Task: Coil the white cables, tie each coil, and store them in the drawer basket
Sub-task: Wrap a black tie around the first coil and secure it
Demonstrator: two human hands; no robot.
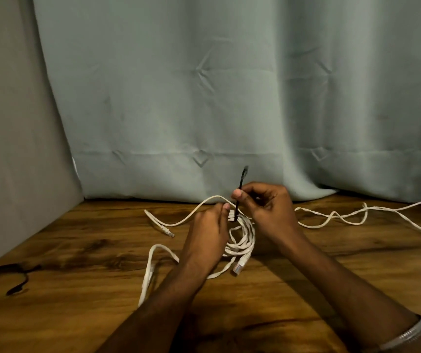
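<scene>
Pale green curtains (204,98) hang behind a brown wood-grain tabletop (77,263), with a grey panel (13,123) closing off the left side.

Near the middle of the table, two bare hands work over a small coil of white cable (242,238) with a clear plug (238,267) at its near end. The left hand (205,233) has its fingers curled round the coil's left side, holding the loops together. The right hand (268,207) pinches a thin black tie (237,202) between thumb and forefinger; the tie stands upright, its lower end wrapped at the top of the coil and its tip blurred above the fingers.

Judging by this, the coil is being tied. To do it well, the left hand should keep the loops bunched tight while the right draws the tie snug round all the strands, so none slips free.

Loose white cable (331,217) trails away across the table to the right, and more (151,271) loops out to the left, not yet coiled. A dark cord (18,284) lies at the left edge. A silver bangle (408,335) sits on the right wrist.

No drawer or basket is in view, so nothing can be said of what it holds.
</scene>
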